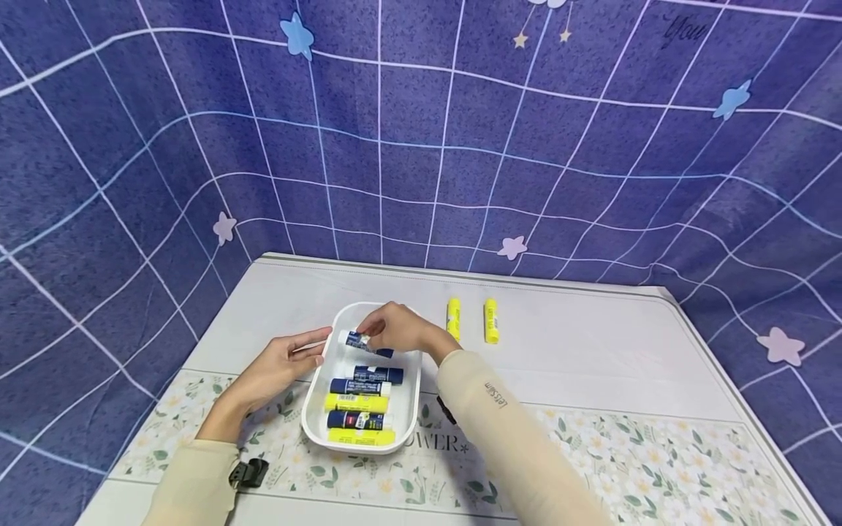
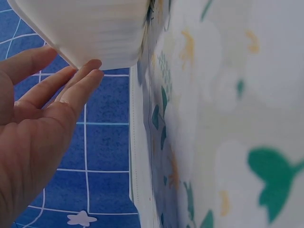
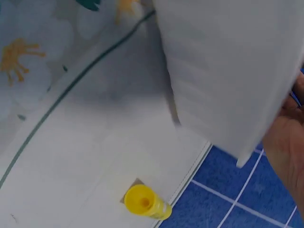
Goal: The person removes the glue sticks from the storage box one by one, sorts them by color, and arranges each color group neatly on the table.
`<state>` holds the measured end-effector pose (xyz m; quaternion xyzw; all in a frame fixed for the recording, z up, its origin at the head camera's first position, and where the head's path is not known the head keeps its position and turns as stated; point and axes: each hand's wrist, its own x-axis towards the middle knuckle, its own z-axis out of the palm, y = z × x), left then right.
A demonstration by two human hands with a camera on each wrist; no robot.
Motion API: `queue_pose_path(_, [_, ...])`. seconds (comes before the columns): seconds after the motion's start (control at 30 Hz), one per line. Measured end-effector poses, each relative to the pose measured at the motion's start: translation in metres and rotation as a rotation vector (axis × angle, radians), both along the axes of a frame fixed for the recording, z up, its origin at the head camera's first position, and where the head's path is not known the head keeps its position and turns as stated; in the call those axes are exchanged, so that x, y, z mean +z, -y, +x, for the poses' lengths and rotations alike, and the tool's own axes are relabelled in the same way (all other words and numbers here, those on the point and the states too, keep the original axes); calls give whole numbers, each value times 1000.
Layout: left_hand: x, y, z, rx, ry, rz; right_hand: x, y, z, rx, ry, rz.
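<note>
A white plastic basket [image 1: 308,416] stands on the table. Over its far end my right hand [image 1: 401,326] pinches a dark blue glue stick [image 1: 355,340] with a white end, the fingers covering part of it. My left hand [image 1: 272,369] is at the basket's left side, its extended fingertips touching the rim; the left wrist view shows these fingers [image 2: 80,90] against the white wall [image 2: 99,38]. Lower in the basket lie more glue sticks crosswise in a row: dark blue ones [image 1: 378,375] and yellow ones [image 1: 357,402]. In the right wrist view the basket wall hides the held stick.
Two yellow glue sticks, one [image 1: 454,314] partly behind the right forearm and one [image 1: 491,321] farther right, are on the table beyond the basket. A flowered band [image 1: 631,453] crosses the white tabletop [image 1: 592,336]. Blue gridded curtain [image 1: 421,146] surrounds the table's back and sides.
</note>
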<state>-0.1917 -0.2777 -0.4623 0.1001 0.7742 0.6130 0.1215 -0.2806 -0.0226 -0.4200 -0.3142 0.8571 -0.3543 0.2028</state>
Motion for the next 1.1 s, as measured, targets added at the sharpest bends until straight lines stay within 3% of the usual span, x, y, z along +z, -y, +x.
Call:
queue_pose_path(0.37, [-1,0,2,6,10,11,8,-30,-10,-127,146,-224])
queue_pose_path(0.6, [-1,-1,2,13,0,2,15,-51,-13,-217,113,-271])
queue_pose_path(0.83, [1,0,2,16,-7,-12,22,-70,-9,-355,131,-353])
queue_pose_path(1.1, [1,0,3,17,-11,-25,20,-84,-3,-447,142,-439])
